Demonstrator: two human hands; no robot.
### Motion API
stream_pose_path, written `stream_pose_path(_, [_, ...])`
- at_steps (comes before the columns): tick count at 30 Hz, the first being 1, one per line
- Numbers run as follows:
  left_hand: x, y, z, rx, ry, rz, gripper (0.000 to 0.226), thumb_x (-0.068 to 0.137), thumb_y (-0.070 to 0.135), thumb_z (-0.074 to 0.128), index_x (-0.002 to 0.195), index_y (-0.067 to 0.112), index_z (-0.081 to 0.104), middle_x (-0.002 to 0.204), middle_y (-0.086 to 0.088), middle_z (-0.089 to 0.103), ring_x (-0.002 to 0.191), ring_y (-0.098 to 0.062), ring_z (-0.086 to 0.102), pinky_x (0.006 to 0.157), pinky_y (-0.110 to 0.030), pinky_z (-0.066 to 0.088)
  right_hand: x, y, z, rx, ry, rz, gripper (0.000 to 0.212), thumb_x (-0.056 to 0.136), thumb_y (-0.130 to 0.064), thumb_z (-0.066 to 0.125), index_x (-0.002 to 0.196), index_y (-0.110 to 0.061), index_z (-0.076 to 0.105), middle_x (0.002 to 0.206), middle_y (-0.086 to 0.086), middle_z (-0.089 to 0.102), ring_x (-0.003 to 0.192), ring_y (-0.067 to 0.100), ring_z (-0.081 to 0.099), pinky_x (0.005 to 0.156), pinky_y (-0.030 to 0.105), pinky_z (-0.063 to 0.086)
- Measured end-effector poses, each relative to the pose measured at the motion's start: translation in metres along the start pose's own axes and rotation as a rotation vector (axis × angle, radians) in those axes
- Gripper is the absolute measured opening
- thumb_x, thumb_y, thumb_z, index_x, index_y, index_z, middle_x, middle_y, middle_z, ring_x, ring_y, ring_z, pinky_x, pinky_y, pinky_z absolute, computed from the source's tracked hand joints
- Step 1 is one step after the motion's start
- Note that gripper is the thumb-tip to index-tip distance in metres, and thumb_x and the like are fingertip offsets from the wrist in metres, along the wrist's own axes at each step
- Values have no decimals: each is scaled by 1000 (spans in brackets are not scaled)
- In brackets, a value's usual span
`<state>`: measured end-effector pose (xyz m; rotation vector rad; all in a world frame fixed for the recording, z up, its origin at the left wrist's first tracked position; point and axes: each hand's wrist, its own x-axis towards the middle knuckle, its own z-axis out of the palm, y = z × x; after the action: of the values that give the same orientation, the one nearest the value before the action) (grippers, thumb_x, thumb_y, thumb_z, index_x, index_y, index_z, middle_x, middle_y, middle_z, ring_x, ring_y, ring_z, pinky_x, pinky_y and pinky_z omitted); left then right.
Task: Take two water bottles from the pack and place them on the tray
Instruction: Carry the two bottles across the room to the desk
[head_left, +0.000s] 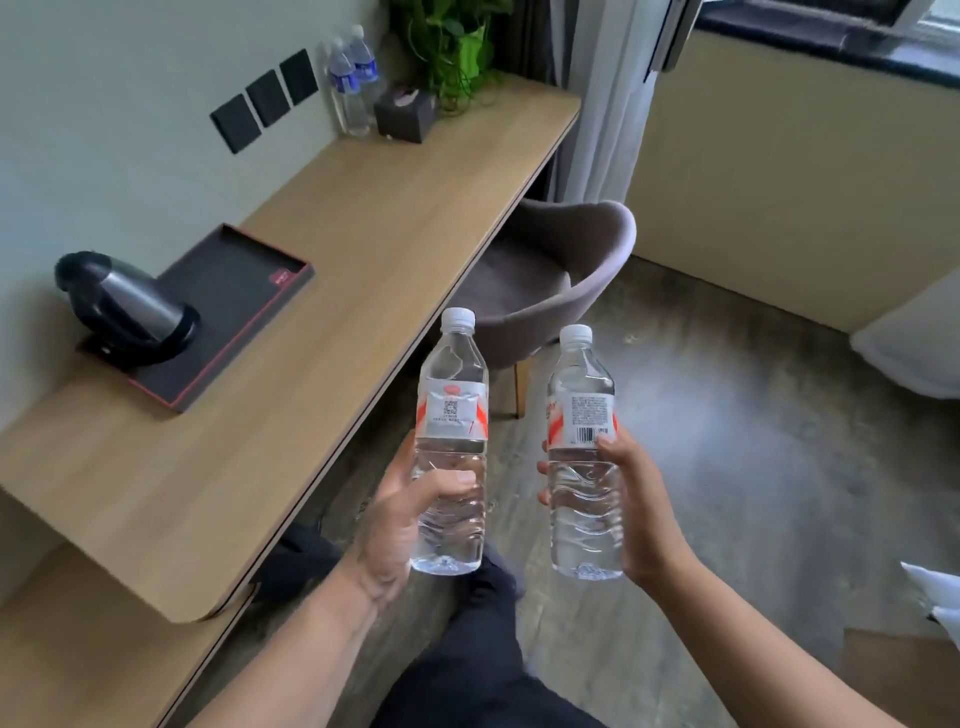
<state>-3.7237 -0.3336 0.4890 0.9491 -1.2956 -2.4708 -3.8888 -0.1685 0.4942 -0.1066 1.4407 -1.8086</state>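
Observation:
My left hand (400, 525) grips a clear water bottle (451, 395) with a white cap and a red-and-white label, held upright over the floor just off the desk's edge. My right hand (641, 506) holds a second, matching water bottle (582, 400) upright beside it, a short gap apart. The dark tray (244, 291) with a red rim lies on the wooden desk to the left, beyond both bottles. A grey electric kettle (130, 306) stands on the tray's near end; the far part of the tray is bare. The pack is not in view.
The long wooden desk (332, 291) runs along the wall. At its far end stand two blue-labelled bottles (353, 83), a dark tissue box (405, 114) and a potted plant (457, 47). A grey chair (550, 280) sits under the desk edge.

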Motion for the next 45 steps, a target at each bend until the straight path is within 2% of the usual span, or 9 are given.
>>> stream_pose_path(8, [128,56,-11,21,132,69,50,67,27,85,117,29,79,93,2,80,77,-15,78,67,-28,64,159,-46,27,-15,-70,68,50,75,-43,67,121,-24,74,106,23,74,90,36,72,71,50,65])
stream_pose_path(14, [174,105,-29,15,259,120,54,66,34,83,120,32,76,99,3,78,85,-13,76,72,-28,63,252,-71,70,-82,-248,104,42,81,-39,65,118,-21,74,100,22,75,87,39,71,79,56,59])
stream_pose_path(19, [190,129,-47,-81,413,166,56,65,35,84,120,32,76,101,-2,78,87,-17,75,74,-32,63,309,-77,114,-93,-403,185,43,85,-39,66,123,-19,72,103,22,72,88,36,72,74,51,62])
stream_pose_path(24, [199,142,-58,-170,583,225,58,65,34,83,122,29,75,99,-3,77,87,-18,74,76,-35,61,356,-79,155,-211,-584,287,54,86,-44,64,126,-8,68,104,26,69,84,40,69,84,58,55])
stream_pose_path(28, [209,146,-58,-232,727,273,62,63,34,83,124,24,73,96,-1,77,84,-18,74,75,-35,60,388,-81,178,-313,-739,383,72,84,-47,62,135,4,58,103,29,70,78,38,69,76,49,57])
stream_pose_path(31, [222,148,-54,-290,823,298,61,63,34,83,123,25,75,94,0,79,82,-18,74,73,-35,59,411,-82,192,-304,-830,450,71,86,-45,63,137,4,57,104,31,67,74,38,68,68,44,58])
stream_pose_path(35, [237,148,-47,-363,930,318,58,62,34,84,119,34,78,94,2,81,84,-21,76,77,-42,59,438,-80,204,-314,-953,474,52,91,-41,66,132,-9,64,102,25,69,81,38,66,75,50,56])
stream_pose_path(40, [241,155,-43,-433,998,357,59,62,32,85,120,38,79,96,0,83,83,-18,79,70,-35,64,455,-75,220,-323,-990,547,59,87,-44,73,135,-11,64,105,24,71,86,38,68,76,49,58])
stream_pose_path(45, [236,165,-65,-417,1049,373,58,69,42,86,126,41,77,109,1,85,94,-16,81,85,-37,60,459,-58,247,-345,-1016,572,66,87,-43,78,137,-5,60,109,29,68,87,41,67,77,50,57])
